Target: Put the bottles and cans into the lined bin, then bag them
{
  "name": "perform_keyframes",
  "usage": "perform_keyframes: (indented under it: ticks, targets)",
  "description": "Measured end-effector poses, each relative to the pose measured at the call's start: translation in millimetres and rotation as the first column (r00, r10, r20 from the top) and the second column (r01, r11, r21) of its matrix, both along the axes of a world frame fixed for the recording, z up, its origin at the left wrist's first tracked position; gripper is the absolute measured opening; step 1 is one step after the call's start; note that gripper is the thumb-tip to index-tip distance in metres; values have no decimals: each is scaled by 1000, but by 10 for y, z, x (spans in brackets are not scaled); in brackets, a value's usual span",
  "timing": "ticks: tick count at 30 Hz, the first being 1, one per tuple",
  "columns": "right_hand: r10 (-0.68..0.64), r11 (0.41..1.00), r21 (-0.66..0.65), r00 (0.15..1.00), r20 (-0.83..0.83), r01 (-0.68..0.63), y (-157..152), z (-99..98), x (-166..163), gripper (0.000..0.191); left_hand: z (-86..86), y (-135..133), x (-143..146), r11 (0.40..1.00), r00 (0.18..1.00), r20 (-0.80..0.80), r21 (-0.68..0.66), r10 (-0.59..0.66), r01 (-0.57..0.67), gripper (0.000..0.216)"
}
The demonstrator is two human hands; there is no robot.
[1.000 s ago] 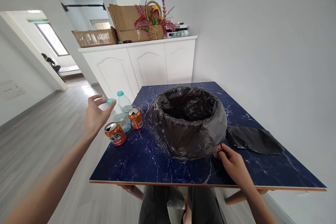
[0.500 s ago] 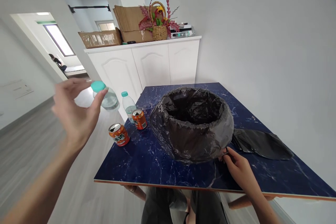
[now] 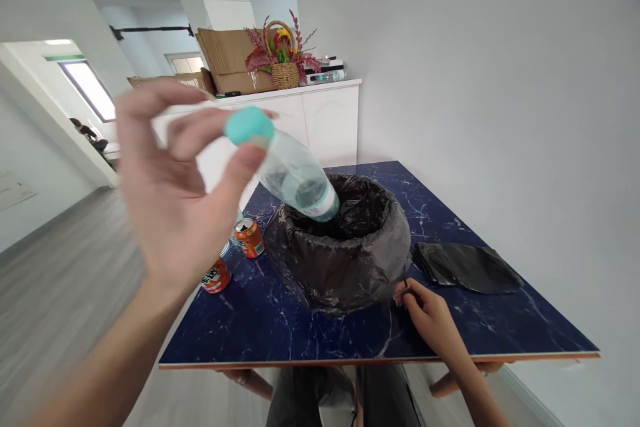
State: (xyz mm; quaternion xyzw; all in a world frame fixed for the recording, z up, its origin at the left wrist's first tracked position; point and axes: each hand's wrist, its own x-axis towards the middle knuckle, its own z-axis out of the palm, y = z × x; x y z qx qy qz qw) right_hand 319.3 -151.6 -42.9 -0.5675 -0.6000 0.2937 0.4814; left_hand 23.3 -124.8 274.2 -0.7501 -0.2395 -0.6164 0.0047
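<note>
My left hand (image 3: 173, 203) is raised close to the camera and pinches a clear plastic bottle (image 3: 295, 177) by its teal cap. The bottle tilts away from me, its bottom over the open mouth of the black bag-lined bin (image 3: 340, 247) on the blue marble table (image 3: 450, 327). My right hand (image 3: 430, 317) rests on the table at the bin's near right side, fingers closed on a fold of the black bag. Two orange cans stand left of the bin, one (image 3: 249, 237) farther and one (image 3: 216, 275) nearer, partly behind my left wrist.
A flat black bag (image 3: 465, 267) lies on the table right of the bin. Behind stands a white cabinet (image 3: 320, 120) bearing cardboard boxes and a flower basket (image 3: 280, 57). A white wall runs along the right. Grey wooden floor extends left toward a doorway.
My left hand lifted the bottle from beside the cans, up and to the right, until it hangs over the bin. The right hand kept its hold on the bag.
</note>
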Motion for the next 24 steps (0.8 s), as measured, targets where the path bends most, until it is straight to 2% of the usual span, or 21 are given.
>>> perform_keyframes:
  ticks: [2,4,6,9,14,20,24]
  targets:
    - [3,1000,2,1000,-7,-3,6,-7,-2,23,-79,138,111,994,997,-53,-89,-61,56,42]
    - [10,1000,1,1000,-16,-10,9,-17,-4,23,-184,255,121,968,982,-162,-243,-94,53,39]
    - [17,1000,-4,1000,-20,-17,7,-24,-4,22,-272,344,56,939,951,-290,-343,-106,0,38]
    - [22,1000,-13,1000,1,-22,-5,-24,-2,21,-321,404,-78,908,875,-475,-402,-95,-120,38]
    - [35,999,-29,999,26,-34,-20,-27,18,23,-248,361,-168,866,767,-634,-433,-95,-251,44]
    - [32,998,-46,999,37,-30,-25,-44,20,23,-145,450,-186,891,626,-775,-340,-84,-302,44]
    - [28,999,-34,999,42,-27,-24,-58,16,22,-89,503,-156,879,552,-823,-356,-134,-317,52]
